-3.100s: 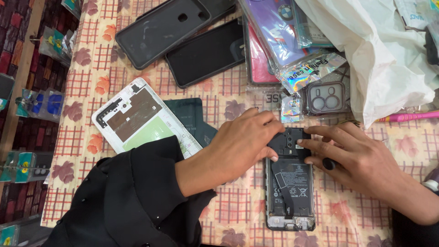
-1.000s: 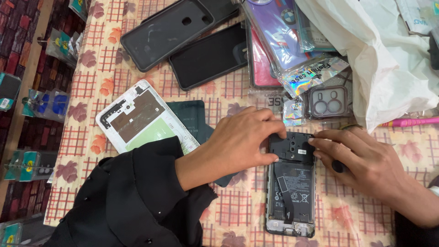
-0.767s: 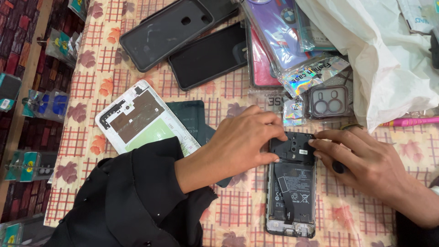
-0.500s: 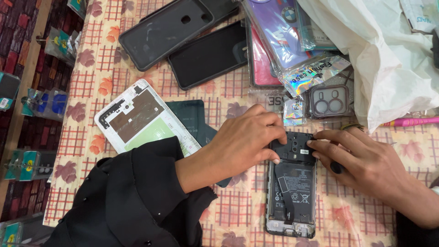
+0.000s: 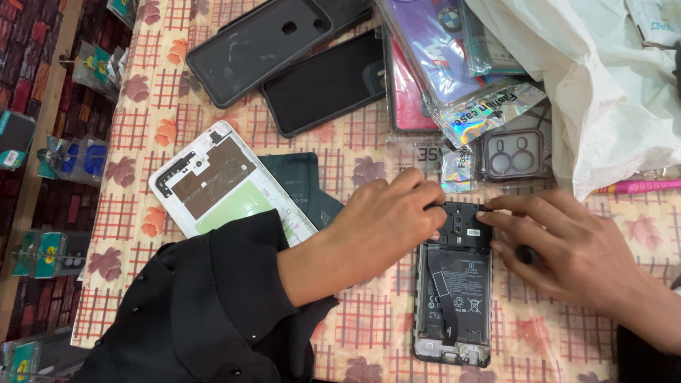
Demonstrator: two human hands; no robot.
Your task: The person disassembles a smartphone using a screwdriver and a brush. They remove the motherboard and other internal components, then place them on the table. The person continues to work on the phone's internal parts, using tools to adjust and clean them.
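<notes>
An opened phone lies back-up on the checked tablecloth, its battery and flex cable exposed. A black inner cover plate sits over the phone's top end. My left hand, in a black sleeve, pinches the plate's left top edge with its fingertips. From the other side, my right hand grips the plate's right top corner. A small dark round object shows under my right fingers; what it is stays unclear.
A white phone back frame and a dark green panel lie to the left. At the back are black phone cases, a black screen, packaged cases, a clear camera case, a white plastic bag and a pink pen.
Both hands have stayed on the black plate at the phone's top end, with only slight finger shifts. The phone and the other things have not moved.
</notes>
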